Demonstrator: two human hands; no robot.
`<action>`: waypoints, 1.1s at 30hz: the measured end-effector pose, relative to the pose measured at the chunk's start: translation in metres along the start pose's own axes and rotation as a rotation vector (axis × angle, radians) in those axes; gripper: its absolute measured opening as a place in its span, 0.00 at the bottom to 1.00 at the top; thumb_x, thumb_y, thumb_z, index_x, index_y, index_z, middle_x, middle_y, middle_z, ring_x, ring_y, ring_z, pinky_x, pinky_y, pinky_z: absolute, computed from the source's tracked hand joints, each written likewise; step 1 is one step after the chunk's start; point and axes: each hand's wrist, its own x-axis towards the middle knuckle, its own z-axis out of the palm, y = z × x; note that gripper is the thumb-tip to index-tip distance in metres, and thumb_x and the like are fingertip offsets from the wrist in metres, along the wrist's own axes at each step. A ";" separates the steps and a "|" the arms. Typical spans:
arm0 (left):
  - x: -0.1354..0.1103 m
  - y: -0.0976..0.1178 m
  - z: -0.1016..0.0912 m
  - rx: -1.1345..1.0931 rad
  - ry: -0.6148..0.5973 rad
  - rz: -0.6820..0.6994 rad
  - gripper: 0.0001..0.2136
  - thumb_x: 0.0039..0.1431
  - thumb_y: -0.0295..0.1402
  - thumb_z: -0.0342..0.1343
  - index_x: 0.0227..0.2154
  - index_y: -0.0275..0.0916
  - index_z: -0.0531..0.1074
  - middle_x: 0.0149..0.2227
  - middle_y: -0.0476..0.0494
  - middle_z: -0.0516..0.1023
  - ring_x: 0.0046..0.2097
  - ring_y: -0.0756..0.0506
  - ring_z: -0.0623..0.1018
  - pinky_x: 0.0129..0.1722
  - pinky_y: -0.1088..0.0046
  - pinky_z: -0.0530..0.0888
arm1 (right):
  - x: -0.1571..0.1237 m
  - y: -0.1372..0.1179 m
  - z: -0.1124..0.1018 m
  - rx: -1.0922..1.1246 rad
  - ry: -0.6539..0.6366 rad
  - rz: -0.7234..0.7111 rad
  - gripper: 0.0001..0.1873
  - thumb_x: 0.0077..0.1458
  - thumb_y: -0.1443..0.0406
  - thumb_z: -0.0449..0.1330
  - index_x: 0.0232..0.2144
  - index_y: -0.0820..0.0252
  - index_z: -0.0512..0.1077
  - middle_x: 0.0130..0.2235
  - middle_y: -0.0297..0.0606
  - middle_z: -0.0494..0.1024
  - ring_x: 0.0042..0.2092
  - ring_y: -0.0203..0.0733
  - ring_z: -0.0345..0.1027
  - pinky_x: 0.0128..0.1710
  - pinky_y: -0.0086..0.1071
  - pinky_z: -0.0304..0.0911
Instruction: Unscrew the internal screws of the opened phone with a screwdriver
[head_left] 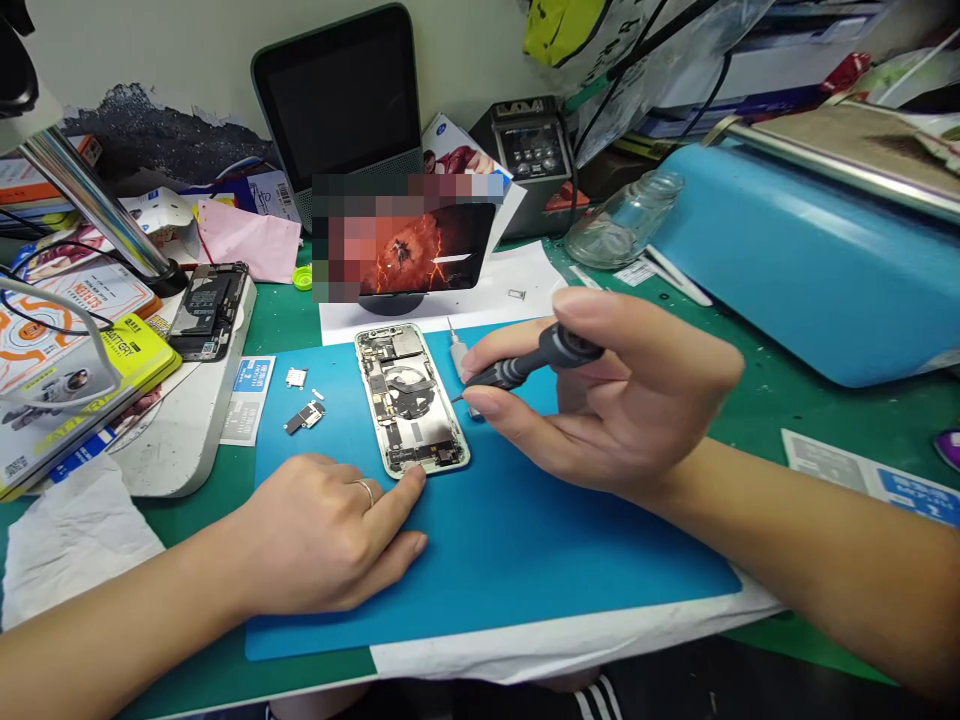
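Observation:
An opened phone (417,432) lies on the blue mat (525,540), its circuit boards, flex cables and bare metal inside showing. My left hand (330,535) rests beside its lower end; the index fingertip touches the bottom edge, and the other fingers are partly curled with nothing in them. In my right hand (622,400) is a dark precision screwdriver (517,368), pinched between thumb and fingers. Its thin tip is just right of the phone, seemingly above the mat. Behind these fingers, a second slim grey tool (456,345) is partly hidden. Small metal parts (304,417) lie left of the phone.
A propped phone with a red picture (420,250) stands behind the mat, before a dark display (341,105). Another opened phone (206,315) sits on a white base at left. A glass jar (626,225) and a blue roll (795,270) are at right.

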 end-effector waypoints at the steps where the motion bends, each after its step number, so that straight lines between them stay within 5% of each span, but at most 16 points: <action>1: 0.000 0.000 0.000 0.002 0.002 -0.001 0.18 0.72 0.37 0.48 0.53 0.26 0.71 0.24 0.49 0.76 0.22 0.45 0.74 0.18 0.64 0.66 | 0.001 0.000 0.000 -0.009 -0.005 0.014 0.43 0.55 0.72 0.66 0.68 0.49 0.56 0.39 0.34 0.83 0.32 0.36 0.78 0.33 0.28 0.80; 33: 0.001 0.000 -0.001 -0.008 -0.006 0.004 0.17 0.73 0.36 0.46 0.53 0.26 0.70 0.24 0.48 0.76 0.22 0.46 0.75 0.19 0.67 0.67 | -0.002 0.001 0.002 0.013 0.042 -0.004 0.41 0.53 0.73 0.68 0.65 0.51 0.61 0.43 0.37 0.85 0.34 0.39 0.81 0.32 0.30 0.81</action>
